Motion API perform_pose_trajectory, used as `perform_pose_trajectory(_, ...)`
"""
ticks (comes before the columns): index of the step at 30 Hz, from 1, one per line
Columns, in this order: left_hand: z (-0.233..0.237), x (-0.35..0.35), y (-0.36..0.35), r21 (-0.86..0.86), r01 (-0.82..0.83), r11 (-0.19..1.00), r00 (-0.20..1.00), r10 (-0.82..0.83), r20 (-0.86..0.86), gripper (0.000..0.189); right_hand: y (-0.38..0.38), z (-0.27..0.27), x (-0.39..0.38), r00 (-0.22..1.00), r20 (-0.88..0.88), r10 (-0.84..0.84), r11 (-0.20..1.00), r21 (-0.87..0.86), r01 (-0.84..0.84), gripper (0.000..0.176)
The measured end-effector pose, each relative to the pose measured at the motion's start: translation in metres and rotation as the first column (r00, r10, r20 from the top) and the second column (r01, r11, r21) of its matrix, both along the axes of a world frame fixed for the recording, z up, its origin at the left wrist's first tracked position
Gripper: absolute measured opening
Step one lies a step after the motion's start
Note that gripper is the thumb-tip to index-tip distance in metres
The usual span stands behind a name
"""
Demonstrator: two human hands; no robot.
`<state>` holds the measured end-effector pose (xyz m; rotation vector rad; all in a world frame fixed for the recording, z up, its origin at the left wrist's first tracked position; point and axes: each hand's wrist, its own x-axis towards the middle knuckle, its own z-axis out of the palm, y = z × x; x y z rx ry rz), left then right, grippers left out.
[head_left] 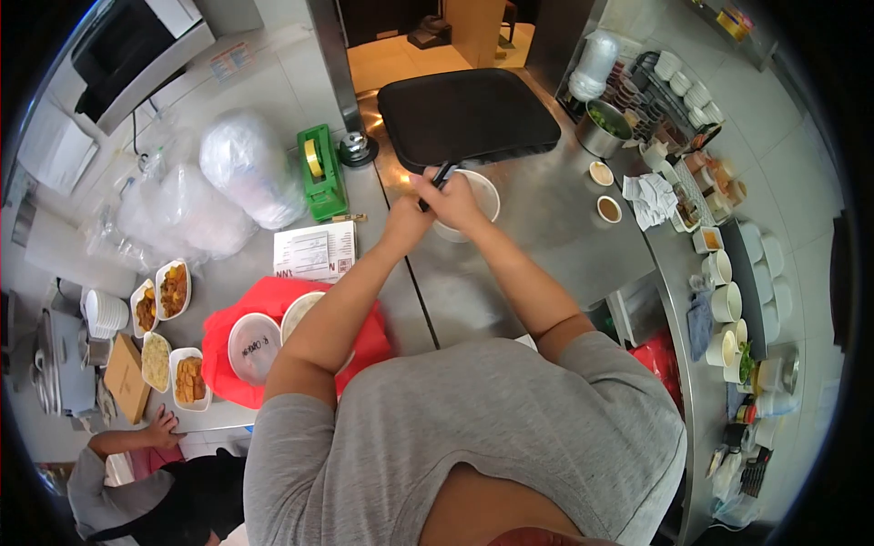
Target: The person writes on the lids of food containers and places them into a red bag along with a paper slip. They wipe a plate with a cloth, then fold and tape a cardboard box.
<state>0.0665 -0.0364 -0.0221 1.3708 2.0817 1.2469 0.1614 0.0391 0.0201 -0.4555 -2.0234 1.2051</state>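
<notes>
Both my hands meet over the steel counter, around a black marker pen. My left hand is closed at the marker's lower end. My right hand wraps the marker's middle, its fingers partly covering it. Under my right hand sits a round white tub or lid, partly hidden by the hand. Beside my left forearm, a red plastic bag holds round tubs, one with a lid bearing black handwriting. Printed slips lie just left of my hands.
A black tray lies ahead. Left are a green tape dispenser, a call bell, plastic bags and food containers. Right are a metal pot and sauce cups. Another person's hand rests at lower left.
</notes>
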Motion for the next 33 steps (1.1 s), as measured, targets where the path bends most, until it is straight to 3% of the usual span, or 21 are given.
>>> perform_pose_trajectory(1,-0.006,-0.005,-0.001,0.027,0.002,1.0,1.0,-0.002,0.011,0.029,-0.002,0.001,-0.001,0.989,0.142,0.04,0.999,-0.025,-0.037,0.031)
perform_pose_trajectory(3,-0.008,-0.014,-0.008,0.085,-0.006,0.996,0.999,0.003,0.034,0.027,-0.013,0.022,-0.002,0.994,-0.008,0.108,0.993,-0.054,-0.108,0.032)
perform_pose_trajectory(4,-0.002,-0.02,-0.015,0.001,0.014,1.0,0.998,-0.014,0.062,0.026,-0.017,0.034,-0.005,0.986,-0.086,0.143,0.987,-0.067,-0.149,0.032)
perform_pose_trajectory(5,0.024,-0.02,-0.029,-0.082,0.033,0.996,0.995,-0.026,0.092,0.024,-0.015,0.043,-0.01,0.964,-0.225,0.14,0.961,-0.203,-0.187,0.029)
perform_pose_trajectory(6,0.039,-0.021,-0.039,-0.165,0.054,0.985,0.991,-0.033,0.127,0.023,-0.018,0.046,-0.018,0.967,-0.246,0.059,0.988,-0.123,-0.092,0.028)
perform_pose_trajectory(8,0.046,-0.029,-0.045,-0.003,-0.174,0.985,0.958,0.168,-0.233,0.019,-0.033,0.046,-0.035,0.946,-0.308,-0.102,0.994,0.015,0.112,0.026)
perform_pose_trajectory(9,0.047,-0.036,-0.049,0.095,-0.259,0.961,0.877,0.275,-0.393,0.018,-0.037,0.037,-0.053,0.919,-0.355,-0.172,0.984,-0.101,0.145,0.026)
perform_pose_trajectory(12,0.053,-0.067,-0.075,0.165,-0.413,0.896,0.803,0.443,-0.398,0.02,-0.045,0.029,-0.113,0.921,-0.35,-0.17,0.966,-0.246,0.084,0.029)
perform_pose_trajectory(13,0.059,-0.073,-0.085,0.039,-0.494,0.868,0.823,0.482,-0.301,0.035,-0.042,0.033,-0.131,0.943,-0.274,-0.19,0.966,-0.222,0.131,0.03)
perform_pose_trajectory(14,0.064,-0.078,-0.099,0.124,-0.509,0.852,0.788,0.519,-0.332,0.04,-0.034,0.037,-0.148,0.957,-0.198,-0.211,0.966,-0.192,0.174,0.032)
perform_pose_trajectory(16,0.069,-0.091,-0.136,0.296,-0.518,0.802,0.705,0.597,-0.384,0.049,-0.004,0.032,-0.195,0.863,-0.368,-0.345,0.934,-0.049,0.353,0.042)
perform_pose_trajectory(18,0.063,-0.107,-0.206,0.287,-0.618,0.732,0.641,0.68,-0.354,0.048,0.024,0.029,-0.243,0.914,-0.028,-0.405,0.908,0.11,0.405,0.046)
perform_pose_trajectory(20,0.066,-0.102,-0.255,0.219,-0.721,0.658,0.546,0.733,-0.405,0.044,0.053,-0.002,-0.281,0.916,0.285,-0.283,0.94,0.272,0.206,0.055)
perform_pose_trajectory(21,0.071,-0.097,-0.279,0.168,-0.774,0.61,0.501,0.753,-0.426,0.042,0.072,-0.02,-0.3,0.878,0.467,-0.103,0.98,0.2,0.008,0.067)
perform_pose_trajectory(22,0.066,-0.097,-0.302,0.148,-0.823,0.548,0.449,0.788,-0.42,0.042,0.078,-0.036,-0.311,0.867,0.494,-0.069,0.984,0.177,-0.023,0.077)
perform_pose_trajectory(24,0.047,-0.099,-0.348,0.098,-0.904,0.416,0.343,0.843,-0.414,0.042,0.067,-0.027,-0.3,0.85,0.475,-0.227,0.95,0.302,0.085,0.085)
perform_pose_trajectory(27,0.0,-0.107,-0.395,0.01,-0.922,0.388,0.38,0.907,-0.182,0.043,0.076,0.004,-0.217,0.772,0.602,-0.203,0.925,0.377,-0.05,0.077)
perform_pose_trajectory(29,-0.005,-0.092,-0.396,-0.043,-0.863,0.503,0.5,0.864,0.057,0.045,0.066,0.017,-0.121,0.623,0.656,-0.426,0.86,0.508,0.053,0.065)
perform_pose_trajectory(31,-0.027,-0.092,-0.395,-0.014,-0.793,0.609,0.597,0.781,0.183,0.046,0.143,-0.06,-0.044,0.47,0.76,-0.449,0.867,0.498,0.023,0.049)
perform_pose_trajectory(32,-0.05,-0.097,-0.393,0.019,-0.76,0.649,0.64,0.744,0.192,0.046,0.156,-0.085,-0.002,0.155,0.806,-0.571,0.608,0.542,-0.58,0.044)
perform_pose_trajectory(33,-0.04,-0.093,-0.386,0.003,-0.742,0.67,0.649,0.717,0.255,0.046,0.16,-0.111,0.035,0.398,0.791,-0.465,0.721,0.599,-0.349,0.035)
